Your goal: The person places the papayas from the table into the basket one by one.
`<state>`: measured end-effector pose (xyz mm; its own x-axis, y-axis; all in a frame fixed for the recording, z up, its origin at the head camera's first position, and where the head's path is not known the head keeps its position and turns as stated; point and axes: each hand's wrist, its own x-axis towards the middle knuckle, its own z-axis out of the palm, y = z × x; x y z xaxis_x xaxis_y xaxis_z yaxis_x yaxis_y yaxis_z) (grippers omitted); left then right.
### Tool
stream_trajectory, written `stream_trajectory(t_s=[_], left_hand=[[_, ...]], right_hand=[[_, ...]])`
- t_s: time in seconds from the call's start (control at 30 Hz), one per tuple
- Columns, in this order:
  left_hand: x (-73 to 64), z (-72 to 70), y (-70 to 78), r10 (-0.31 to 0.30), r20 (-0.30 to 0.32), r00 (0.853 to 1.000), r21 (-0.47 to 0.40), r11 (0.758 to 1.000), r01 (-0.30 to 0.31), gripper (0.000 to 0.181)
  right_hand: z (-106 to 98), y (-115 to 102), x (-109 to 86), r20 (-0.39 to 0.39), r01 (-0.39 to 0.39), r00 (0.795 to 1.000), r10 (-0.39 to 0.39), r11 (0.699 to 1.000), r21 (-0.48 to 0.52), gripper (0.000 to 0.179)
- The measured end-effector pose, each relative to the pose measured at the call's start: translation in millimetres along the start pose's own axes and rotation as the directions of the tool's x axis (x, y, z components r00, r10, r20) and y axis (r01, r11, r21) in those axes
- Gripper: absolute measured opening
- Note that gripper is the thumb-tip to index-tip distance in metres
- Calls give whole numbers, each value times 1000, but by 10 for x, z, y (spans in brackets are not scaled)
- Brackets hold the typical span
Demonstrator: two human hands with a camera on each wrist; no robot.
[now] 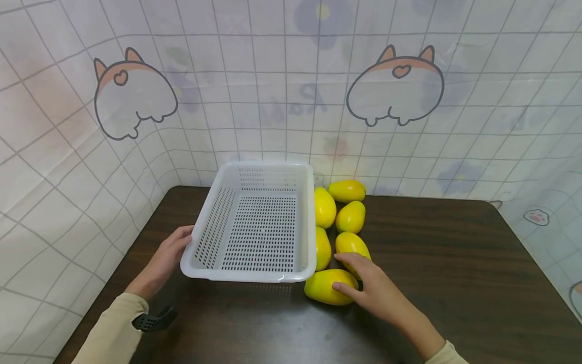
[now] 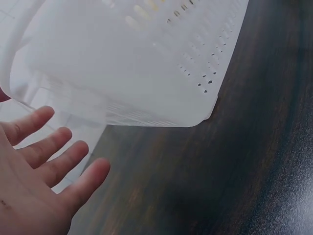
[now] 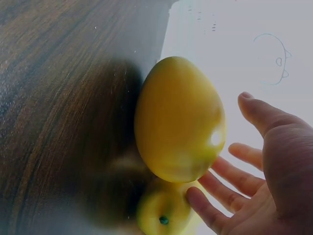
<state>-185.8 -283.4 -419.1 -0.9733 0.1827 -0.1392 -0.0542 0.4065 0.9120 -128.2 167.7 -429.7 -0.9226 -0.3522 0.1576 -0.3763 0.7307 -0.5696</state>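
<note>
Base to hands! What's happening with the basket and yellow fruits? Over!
Left hand at white basket. Right hand spread over nearest yellow fruit, not gripping. Six fruits beside basket; in head view, basket partly hides two.

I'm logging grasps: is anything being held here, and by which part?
No grip shows. The left hand, fingers spread, is at the left rim of the white basket; the right hand, open, is over the nearest mango.

On the table point(image 1: 436, 263), fruits point(image 1: 349, 243) lie right of the basket point(image 1: 263, 276)
</note>
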Motion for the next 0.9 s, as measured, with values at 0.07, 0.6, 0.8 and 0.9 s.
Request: stream_trajectory(t_s=[0.07,0.6,0.8,0.9], left_hand=[[0,10,3,-3,5,1000,-15,1000,3,54],[10,36,-48,24,33,999,-141,990,-19,52],[20,37,-69,38,44,998,-161,987,-30,51],[33,36,-83,35,48,998,-163,986,-27,51]], right_hand=[[4,1,-4,0,6,1000,-6,1000,2,60],[55,-4,2,25,52,998,-53,998,40,58],[76,-17,-11,37,59,997,-61,997,38,60],[87,-15,-18,45,56,997,-57,998,39,62]])
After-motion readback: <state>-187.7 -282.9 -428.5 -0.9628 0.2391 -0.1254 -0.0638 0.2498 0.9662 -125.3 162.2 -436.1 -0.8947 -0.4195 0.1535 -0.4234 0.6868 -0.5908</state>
